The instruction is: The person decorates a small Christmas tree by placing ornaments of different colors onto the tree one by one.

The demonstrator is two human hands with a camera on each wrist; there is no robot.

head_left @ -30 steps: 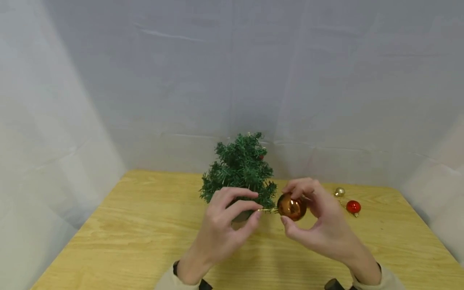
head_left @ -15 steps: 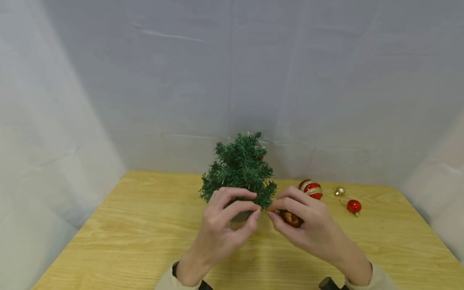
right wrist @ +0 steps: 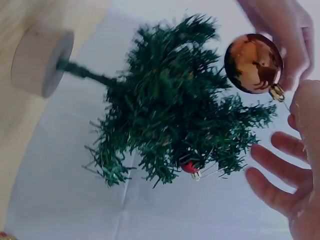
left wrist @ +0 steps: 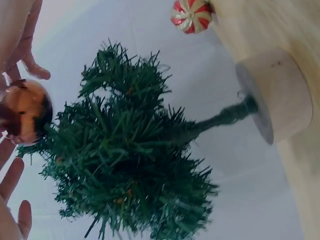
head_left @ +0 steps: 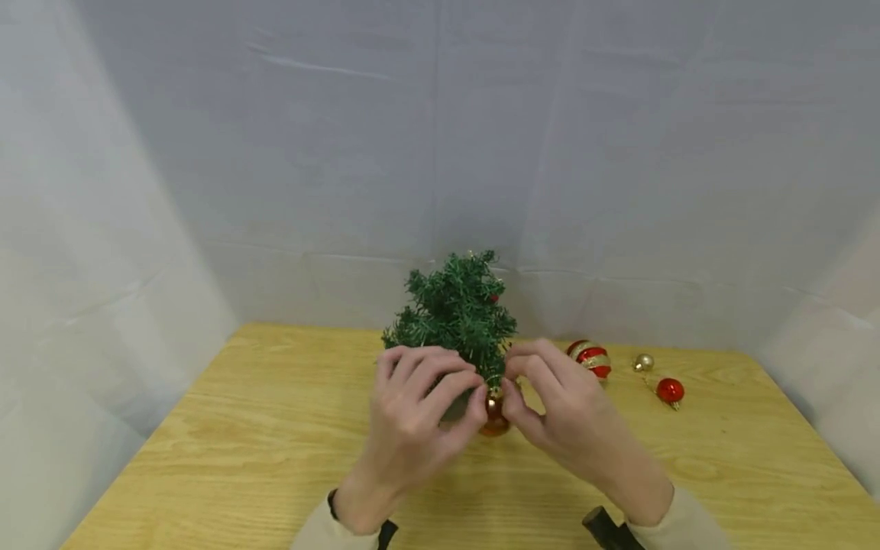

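Note:
A shiny copper-coloured Christmas bauble point(head_left: 494, 418) hangs by its thin gold string between both hands, in front of a small green artificial Christmas tree point(head_left: 459, 309). My left hand point(head_left: 421, 409) pinches the string with thumb and index finger, just left of the gold cap. From the other side my right hand point(head_left: 567, 405) also pinches the string, its remaining fingers bent. In the right wrist view the bauble point(right wrist: 253, 63) shows beside the branch tips, its cap toward the fingers; the string's end is hidden there. The tree's round wooden base point(left wrist: 282, 95) stands on the table.
To the right on the wooden table point(head_left: 241, 428) lie a red-and-gold striped bauble point(head_left: 590, 359), a small gold bauble point(head_left: 644, 362) and a red bauble point(head_left: 670, 390). A small red bauble point(right wrist: 189, 167) hangs on the tree. White cloth point(head_left: 440, 153) rises behind.
The right hand has let go of the bauble's round body and taken its string. The bauble has swung left and down, now hanging between the hands. Both hands are closer together, near the branches.

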